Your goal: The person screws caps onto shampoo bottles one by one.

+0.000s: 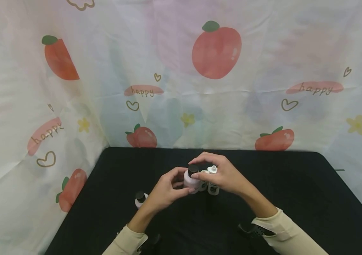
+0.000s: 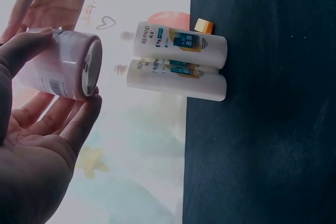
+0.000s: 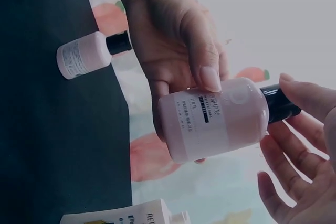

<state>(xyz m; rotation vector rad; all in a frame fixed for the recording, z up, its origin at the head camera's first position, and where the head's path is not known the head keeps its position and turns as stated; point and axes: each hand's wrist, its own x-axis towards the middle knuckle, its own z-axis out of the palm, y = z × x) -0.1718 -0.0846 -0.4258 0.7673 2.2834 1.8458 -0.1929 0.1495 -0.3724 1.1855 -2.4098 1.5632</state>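
Note:
My left hand (image 1: 166,191) grips the body of a pale pink bottle (image 3: 215,121) and holds it raised above the black table. At its top, the right hand (image 1: 225,175) pinches the black cap (image 3: 281,103) between thumb and fingers. The cap sits on the bottle's neck. In the right wrist view the bottle lies sideways across the picture, its printed label facing the camera. Just behind the hands, two white bottles (image 2: 181,45) with narrow bare spouts stand side by side; the head view shows them partly covered by the right hand.
A second pink bottle with a black cap (image 3: 86,56) stands on the black table (image 1: 283,198), left of the left forearm. A small orange-and-white block (image 2: 203,25) lies beside the white bottles. A fruit-printed cloth (image 1: 174,53) hangs behind and at the sides.

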